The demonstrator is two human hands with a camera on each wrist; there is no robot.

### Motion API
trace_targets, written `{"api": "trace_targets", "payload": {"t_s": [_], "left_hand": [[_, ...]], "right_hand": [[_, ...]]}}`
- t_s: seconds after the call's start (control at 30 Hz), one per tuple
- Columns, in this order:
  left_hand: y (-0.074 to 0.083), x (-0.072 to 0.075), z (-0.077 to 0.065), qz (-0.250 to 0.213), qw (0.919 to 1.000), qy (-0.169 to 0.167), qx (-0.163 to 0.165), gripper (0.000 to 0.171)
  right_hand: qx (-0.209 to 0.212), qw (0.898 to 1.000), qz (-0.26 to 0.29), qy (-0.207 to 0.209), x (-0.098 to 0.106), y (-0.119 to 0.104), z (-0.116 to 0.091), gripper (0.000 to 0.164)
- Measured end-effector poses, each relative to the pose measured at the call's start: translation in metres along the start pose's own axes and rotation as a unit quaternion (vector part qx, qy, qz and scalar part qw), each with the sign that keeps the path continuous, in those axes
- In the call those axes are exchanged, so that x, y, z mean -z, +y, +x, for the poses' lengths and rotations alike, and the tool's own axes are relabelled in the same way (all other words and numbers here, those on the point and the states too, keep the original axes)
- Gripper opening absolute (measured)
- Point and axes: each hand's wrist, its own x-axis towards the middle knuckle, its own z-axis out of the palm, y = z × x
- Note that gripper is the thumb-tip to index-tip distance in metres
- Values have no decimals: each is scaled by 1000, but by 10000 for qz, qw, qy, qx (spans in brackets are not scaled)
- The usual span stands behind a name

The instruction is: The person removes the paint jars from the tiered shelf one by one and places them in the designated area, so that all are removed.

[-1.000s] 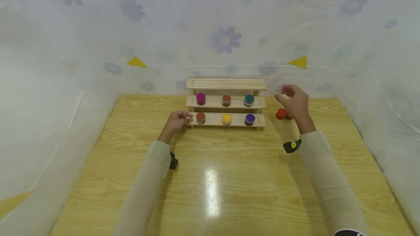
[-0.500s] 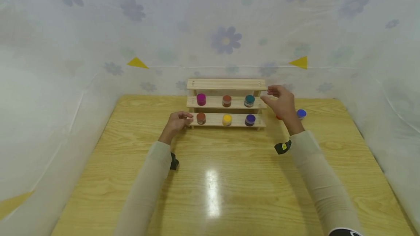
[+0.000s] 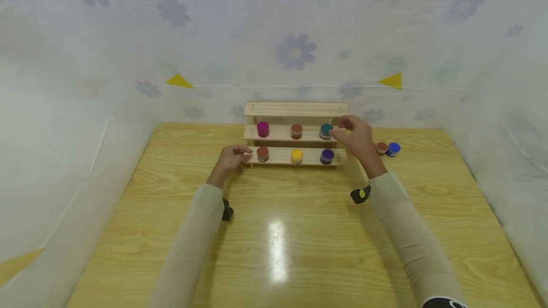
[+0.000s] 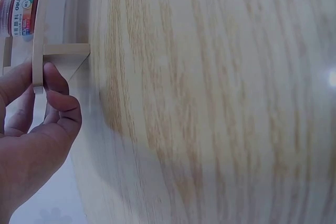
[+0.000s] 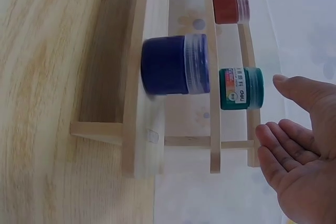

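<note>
A three-tier wooden rack (image 3: 295, 109) stands at the back of the table with small paint jars on its two lower tiers. My left hand (image 3: 230, 158) holds the left end of the bottom shelf, thumb and fingers pinching the board (image 4: 38, 72) in the left wrist view. Beside the teal jar (image 3: 326, 130) on the middle tier is my right hand (image 3: 358, 138), its fingers loosely bent and nothing in them. The right wrist view shows a gap between that thumb and the fingers, near the lid of the green-teal jar (image 5: 241, 88).
Magenta (image 3: 263, 129) and brown (image 3: 296, 131) jars share the middle tier. Brown (image 3: 262, 154), yellow (image 3: 297, 157) and dark blue (image 3: 327, 156) jars stand on the bottom one. Right of the rack, a brown jar (image 3: 381, 148) and a blue jar (image 3: 393, 149) sit on the table (image 3: 325, 232).
My right hand has moved left from above the loose jars to the teal jar, uncovering the brown and blue jars and hiding the red one. My left hand has stayed on the shelf end.
</note>
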Motion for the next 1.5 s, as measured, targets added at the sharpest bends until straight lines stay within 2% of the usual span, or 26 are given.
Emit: {"api": "trace_targets", "payload": {"t_s": [0.3,0.63,1.2,1.4,1.5], "left_hand": [[1,-2,-3,-68,10000,-3,36,22],[1,-2,-1,-26,10000,-18,37,22],[1,-4,-1,-148,9999,-42,66,22],[0,-4,-1,-178,9998,-82,40,22],[1,-4,-1,-130,9999,-56,49,21]], "right_hand": [[-339,9992,-41,-210,-9,-1,0,50],[-161,9988,-307,-340,-13,4,2,50],[-289,9976,-431,-461,-10,1,1,47],[-292,9976,-470,-426,-7,-3,-1,45],[-155,9983,-474,-295,-4,-5,-1,44]]}}
